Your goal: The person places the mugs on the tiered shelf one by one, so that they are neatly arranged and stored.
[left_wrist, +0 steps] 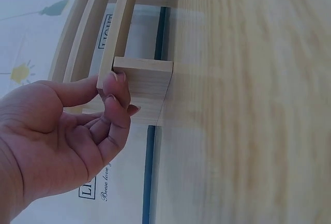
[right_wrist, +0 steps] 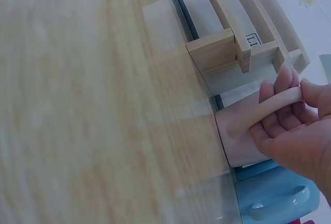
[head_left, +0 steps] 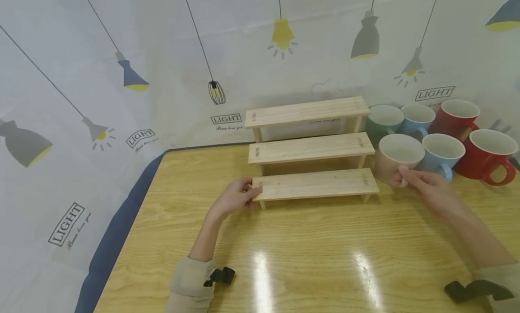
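A three-tier wooden stand (head_left: 313,150) with bare steps sits at the back of the table. My left hand (head_left: 235,196) pinches the left end of its lowest step, thumb on top and fingers beneath, as the left wrist view shows. To the right of the stand is a pale pink mug (head_left: 390,157), upright on the table. My right hand (head_left: 434,193) grips this mug's handle (right_wrist: 266,111), with the fingers curled through it and the thumb at its upper end.
Beside the pink mug stand two light blue mugs (head_left: 440,152), a green mug (head_left: 382,119) and two red mugs (head_left: 487,157), close together. A patterned curtain (head_left: 170,69) hangs behind the wooden table (head_left: 308,249). Dark blue edging (head_left: 118,231) runs along the table's left side.
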The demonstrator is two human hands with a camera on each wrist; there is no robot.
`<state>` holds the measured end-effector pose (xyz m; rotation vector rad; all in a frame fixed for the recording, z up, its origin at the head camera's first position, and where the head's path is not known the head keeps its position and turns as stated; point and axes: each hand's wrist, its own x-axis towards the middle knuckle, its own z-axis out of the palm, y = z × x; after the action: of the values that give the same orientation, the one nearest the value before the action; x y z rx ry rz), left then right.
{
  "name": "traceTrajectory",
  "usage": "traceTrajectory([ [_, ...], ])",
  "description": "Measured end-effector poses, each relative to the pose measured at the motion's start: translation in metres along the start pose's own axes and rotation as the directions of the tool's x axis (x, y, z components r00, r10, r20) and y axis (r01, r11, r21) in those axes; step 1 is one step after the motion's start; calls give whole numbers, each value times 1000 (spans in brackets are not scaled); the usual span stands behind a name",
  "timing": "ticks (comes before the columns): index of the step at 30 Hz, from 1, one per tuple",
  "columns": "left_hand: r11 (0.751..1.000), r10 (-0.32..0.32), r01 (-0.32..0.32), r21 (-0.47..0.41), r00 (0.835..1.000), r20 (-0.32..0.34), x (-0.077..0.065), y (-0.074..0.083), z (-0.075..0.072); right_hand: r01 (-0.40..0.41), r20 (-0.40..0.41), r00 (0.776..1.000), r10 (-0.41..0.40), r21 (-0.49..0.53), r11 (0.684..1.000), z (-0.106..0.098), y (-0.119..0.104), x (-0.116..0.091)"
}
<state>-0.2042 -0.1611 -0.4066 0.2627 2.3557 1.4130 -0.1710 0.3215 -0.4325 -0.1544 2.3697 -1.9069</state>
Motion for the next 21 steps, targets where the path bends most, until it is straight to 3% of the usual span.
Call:
traceTrajectory([
  [3,1000,-1,1,-6,1000,2,0,-1,1,34,2,999,-34,162,986,2,3,-1],
  [7,1000,-3,3,-18,1000,3,-1,-1,2,92,-11,995,-95,348,933,7,5,-1],
  [21,1000,-8,8,-15,1000,11,-1,-1,3,176,-118,984,-132,566,805,12,-3,-6],
])
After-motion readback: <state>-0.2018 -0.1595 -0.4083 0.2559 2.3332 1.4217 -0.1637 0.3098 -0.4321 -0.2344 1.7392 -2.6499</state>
